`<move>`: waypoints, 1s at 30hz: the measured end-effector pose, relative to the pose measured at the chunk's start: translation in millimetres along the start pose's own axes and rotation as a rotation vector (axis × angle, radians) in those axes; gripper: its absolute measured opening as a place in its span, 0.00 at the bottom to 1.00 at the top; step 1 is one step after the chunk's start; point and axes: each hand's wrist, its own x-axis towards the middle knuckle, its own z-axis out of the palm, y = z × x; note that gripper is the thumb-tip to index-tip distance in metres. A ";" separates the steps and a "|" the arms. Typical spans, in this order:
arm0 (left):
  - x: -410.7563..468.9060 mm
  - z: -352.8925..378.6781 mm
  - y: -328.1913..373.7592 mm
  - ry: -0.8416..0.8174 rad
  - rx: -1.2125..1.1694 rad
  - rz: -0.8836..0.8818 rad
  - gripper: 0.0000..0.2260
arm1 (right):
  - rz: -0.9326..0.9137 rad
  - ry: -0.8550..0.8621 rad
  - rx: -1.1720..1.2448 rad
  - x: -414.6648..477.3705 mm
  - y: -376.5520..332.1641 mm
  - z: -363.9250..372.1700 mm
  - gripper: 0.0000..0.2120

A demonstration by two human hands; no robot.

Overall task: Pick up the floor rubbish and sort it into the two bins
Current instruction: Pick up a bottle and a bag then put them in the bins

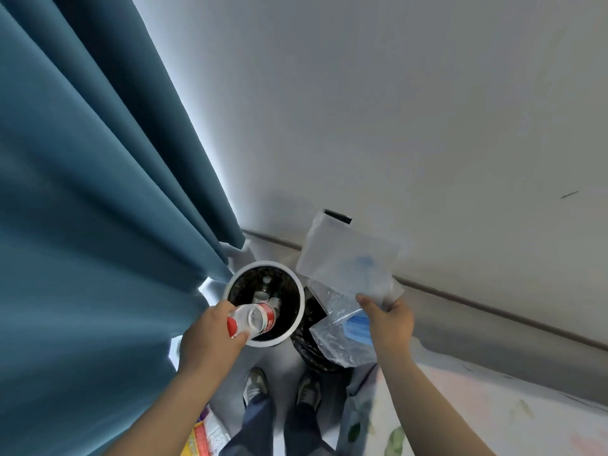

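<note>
My left hand [210,337] grips a clear plastic bottle [255,319] with a red cap and red label, held on its side over the round white-rimmed bin [301,311]. Several bottles lie inside that bin on a black liner. My right hand [390,322] holds a bunch of clear plastic wrappers [348,261] with a blue face mask [357,327] among them. The bunch hangs above a second bin with a black bag [307,348], mostly hidden behind the plastic.
A teal curtain [98,209] hangs at the left, close to the white bin. A white wall and skirting run behind the bins. A pale floral bedspread [460,409] lies at the right. Colourful packaging [205,436] lies on the floor by my feet.
</note>
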 end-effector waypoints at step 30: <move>195.8 247.5 -85.9 -0.151 0.248 0.034 0.11 | 0.132 0.124 -0.011 157.0 221.9 103.0 0.07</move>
